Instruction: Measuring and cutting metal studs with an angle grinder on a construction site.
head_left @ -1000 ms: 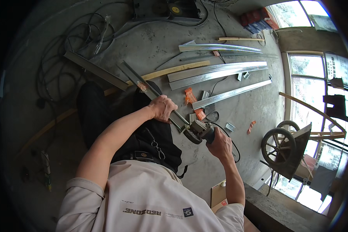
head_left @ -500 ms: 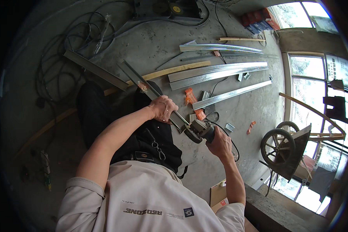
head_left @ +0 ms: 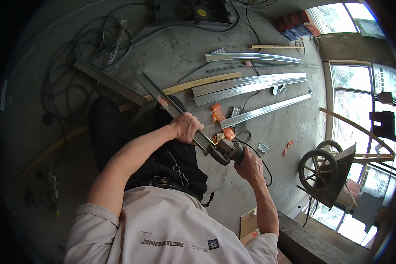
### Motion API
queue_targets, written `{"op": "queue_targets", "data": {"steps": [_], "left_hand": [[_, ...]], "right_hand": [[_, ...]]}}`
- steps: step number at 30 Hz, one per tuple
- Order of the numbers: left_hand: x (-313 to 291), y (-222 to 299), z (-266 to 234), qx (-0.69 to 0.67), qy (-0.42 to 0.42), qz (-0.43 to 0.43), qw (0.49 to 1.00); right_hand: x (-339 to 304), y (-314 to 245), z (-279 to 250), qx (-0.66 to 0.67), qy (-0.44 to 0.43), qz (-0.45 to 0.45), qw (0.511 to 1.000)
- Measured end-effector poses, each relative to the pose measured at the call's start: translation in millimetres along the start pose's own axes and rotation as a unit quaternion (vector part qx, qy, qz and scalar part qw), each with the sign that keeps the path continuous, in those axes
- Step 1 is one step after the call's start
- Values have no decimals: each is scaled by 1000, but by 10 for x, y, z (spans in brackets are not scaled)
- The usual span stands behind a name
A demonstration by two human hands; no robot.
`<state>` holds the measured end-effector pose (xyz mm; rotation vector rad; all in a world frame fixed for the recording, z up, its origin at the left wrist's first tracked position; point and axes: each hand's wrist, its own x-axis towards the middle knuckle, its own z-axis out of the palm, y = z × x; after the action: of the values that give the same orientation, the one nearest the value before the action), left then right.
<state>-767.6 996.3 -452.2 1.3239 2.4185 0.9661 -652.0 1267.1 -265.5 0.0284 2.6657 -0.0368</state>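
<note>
My left hand (head_left: 187,127) is closed round a long metal channel (head_left: 165,100), which slants from the upper left across my thigh. In my right hand (head_left: 250,166) is an angle grinder (head_left: 227,148), gripped by its body. Its guarded disc side meets the channel's lower right end, and orange sparks (head_left: 216,138) glow there. The exact line of contact is hidden by the guard. From the grinder a black cord (head_left: 268,171) loops off to the right. An orange torn wrapper (head_left: 217,112) lies on the floor just beyond the tool.
Several silver metal channels (head_left: 251,83) lie on the concrete floor ahead, beside a long wooden strip (head_left: 202,82). Another channel (head_left: 110,82) rests at the left near coiled cables (head_left: 81,53). A wheelbarrow (head_left: 339,176) leans at the right by the windows. A cardboard box (head_left: 247,224) sits near my right elbow.
The grinder has tipped slightly and its guard has shifted a little left against the channel. Sparks now show brighter at the channel's end. My left hand has stayed in place.
</note>
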Motion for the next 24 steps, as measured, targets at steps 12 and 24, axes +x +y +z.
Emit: {"op": "queue_targets", "data": {"steps": [12, 24], "left_hand": [[-26, -23, 0, 7, 9, 0, 1000], [-81, -20, 42, 138, 92, 67, 984]], "right_hand": [[89, 43, 21, -8, -11, 0, 1000], [-390, 120, -154, 22, -20, 78, 996]]}}
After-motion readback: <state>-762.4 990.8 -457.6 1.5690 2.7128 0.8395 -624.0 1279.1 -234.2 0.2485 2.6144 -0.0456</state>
